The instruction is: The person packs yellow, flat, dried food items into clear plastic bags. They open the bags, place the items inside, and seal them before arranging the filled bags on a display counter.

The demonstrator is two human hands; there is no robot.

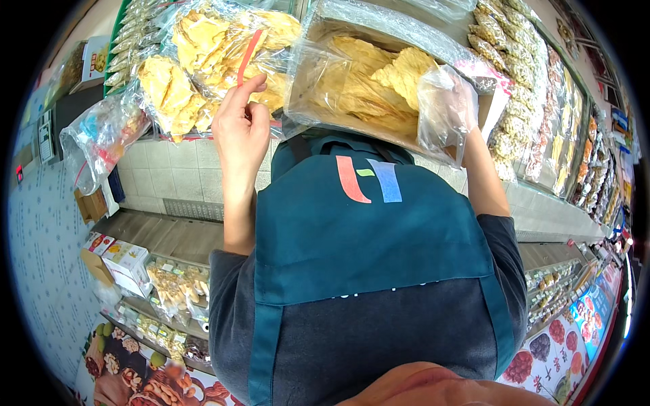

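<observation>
My left hand hovers before clear plastic bags of yellow, crinkled dried sheets. Its fingers are half curled, index finger and thumb apart, with nothing visible between them. A red strip runs up from behind the index finger; contact is unclear. My right hand is inside a clear plastic bag, at the right end of an open cardboard box. It grips the edge of a yellow dried sheet; the plastic partly hides the fingertips. More sheets lie in the plastic-lined box.
Packed snack bags line the counter at right. Small packets fill a green crate at left, near a knotted plastic bag. Below are a white tiled counter front and shelves with cartons.
</observation>
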